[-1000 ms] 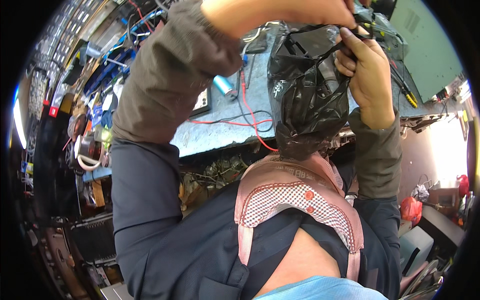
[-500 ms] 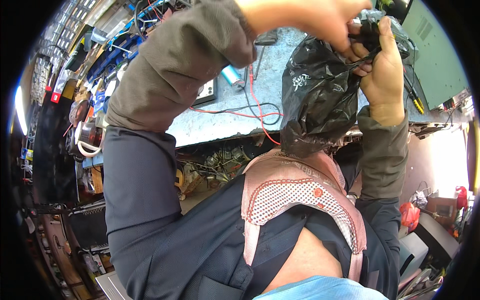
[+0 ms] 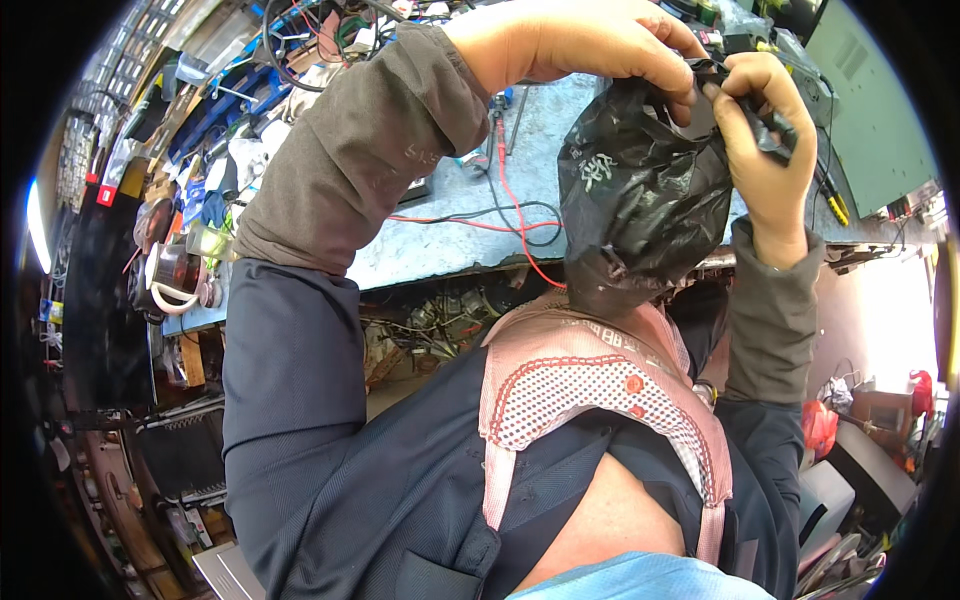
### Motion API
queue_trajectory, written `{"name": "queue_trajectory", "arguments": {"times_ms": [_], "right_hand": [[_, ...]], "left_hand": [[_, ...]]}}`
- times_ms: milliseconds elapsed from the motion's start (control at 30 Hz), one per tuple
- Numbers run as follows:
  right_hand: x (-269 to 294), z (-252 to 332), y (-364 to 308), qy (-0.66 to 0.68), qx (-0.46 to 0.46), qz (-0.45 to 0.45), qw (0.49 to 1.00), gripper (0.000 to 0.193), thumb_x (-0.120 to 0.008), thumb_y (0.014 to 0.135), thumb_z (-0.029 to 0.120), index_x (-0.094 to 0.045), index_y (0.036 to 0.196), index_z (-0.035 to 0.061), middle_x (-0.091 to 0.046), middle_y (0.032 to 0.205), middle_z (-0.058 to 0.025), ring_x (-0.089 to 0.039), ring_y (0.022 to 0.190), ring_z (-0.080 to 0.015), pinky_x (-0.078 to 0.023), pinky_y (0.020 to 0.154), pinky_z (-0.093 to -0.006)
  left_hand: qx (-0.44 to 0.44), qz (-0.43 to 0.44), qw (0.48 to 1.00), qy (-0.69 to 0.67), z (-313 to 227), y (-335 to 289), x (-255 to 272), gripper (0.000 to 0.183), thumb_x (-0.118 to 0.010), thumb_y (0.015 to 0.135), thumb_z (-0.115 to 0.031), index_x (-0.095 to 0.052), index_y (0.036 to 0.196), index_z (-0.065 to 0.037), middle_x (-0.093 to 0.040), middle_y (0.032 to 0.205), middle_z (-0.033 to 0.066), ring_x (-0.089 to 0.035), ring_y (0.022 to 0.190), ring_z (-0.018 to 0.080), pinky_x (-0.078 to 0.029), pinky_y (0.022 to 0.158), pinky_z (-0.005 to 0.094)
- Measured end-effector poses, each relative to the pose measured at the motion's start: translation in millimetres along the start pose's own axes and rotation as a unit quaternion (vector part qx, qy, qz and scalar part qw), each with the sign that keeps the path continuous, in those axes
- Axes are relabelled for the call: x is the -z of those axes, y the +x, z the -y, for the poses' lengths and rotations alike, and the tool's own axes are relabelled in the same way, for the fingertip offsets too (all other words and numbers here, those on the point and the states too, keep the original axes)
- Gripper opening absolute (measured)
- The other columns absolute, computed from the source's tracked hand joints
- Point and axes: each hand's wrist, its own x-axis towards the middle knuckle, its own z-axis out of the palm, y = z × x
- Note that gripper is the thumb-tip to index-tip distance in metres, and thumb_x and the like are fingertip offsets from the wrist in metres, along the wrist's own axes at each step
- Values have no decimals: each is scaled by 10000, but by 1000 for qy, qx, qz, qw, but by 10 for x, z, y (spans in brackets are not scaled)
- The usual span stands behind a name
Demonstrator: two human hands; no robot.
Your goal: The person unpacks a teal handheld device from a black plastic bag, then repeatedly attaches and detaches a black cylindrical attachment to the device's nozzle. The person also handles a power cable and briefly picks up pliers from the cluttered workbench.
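A black plastic bag (image 3: 640,190) with white print hangs over the front edge of the workbench, in front of my apron (image 3: 600,380). Its bunched mouth is at the top, between both hands. My left hand (image 3: 625,45) reaches across from the left, its fingers curled down and closed on the left side of the mouth. On the opposite side my right hand (image 3: 770,130) pinches the rim between thumb and fingers, with some dark plastic gathered in the palm. A small gap shows at the mouth; what the bag holds is hidden.
Red and black cables (image 3: 525,225) lie across the blue bench top (image 3: 430,245). A greenish metal case (image 3: 870,100) stands at the right, near a yellow-tipped black lead (image 3: 838,208). Tools and parts crowd the back left, and a glass pot (image 3: 178,270) sits at the left edge.
My hands have come lower and nearer, and the bag's twisted neck has loosened into a small opening. My right hand has turned from upright fingers to a pinch on the rim.
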Motion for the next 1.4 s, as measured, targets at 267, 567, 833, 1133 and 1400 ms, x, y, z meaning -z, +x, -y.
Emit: {"name": "queue_trajectory", "arguments": {"times_ms": [267, 567, 833, 1133, 1400], "right_hand": [[-134, -37, 52, -48, 89, -64, 993, 197, -757, 791, -134, -674, 881, 20, -684, 979, -97, -673, 906, -219, -540, 812, -318], [107, -121, -60, 354, -220, 5, 909, 232, -670, 1097, 207, -761, 1091, -6, -743, 1106, -52, -653, 866, -102, -546, 749, -268], [224, -186, -35, 432, -305, 31, 848, 366, -617, 1118, 317, -760, 1129, -20, -742, 1126, -90, -649, 843, -146, -556, 764, -305], [220, -187, -35, 309, -260, 133, 905, 157, -704, 1061, 150, -773, 1060, 9, -710, 1006, -10, -660, 803, -110, -555, 734, -263], [272, 20, 74, 27, -88, 239, 967, 80, -762, 951, 54, -752, 1018, 9, -678, 1053, -99, -666, 970, -224, -533, 871, -334]], "left_hand": [[7, -17, 996, 82, 297, 94, -85, 270, -852, 755, -88, -724, 986, -35, -663, 829, -48, -598, 783, 81, -470, 732, 257], [23, -71, 995, -68, 282, 116, -25, 226, -632, 802, -61, -782, 966, -20, -734, 819, 16, -638, 710, 89, -497, 692, 222], [49, -33, 995, -76, 328, 177, 56, 137, -673, 811, -54, -775, 901, -36, -702, 761, 4, -620, 649, 86, -481, 622, 251], [21, -50, 997, -55, 499, 249, 159, 143, -617, 766, -19, -722, 862, -8, -694, 789, 34, -632, 709, 121, -514, 689, 248], [40, -111, 990, -78, 472, 227, 107, 132, -612, 777, -18, -710, 860, 13, -699, 800, 39, -645, 702, 128, -537, 709, 251]]}}
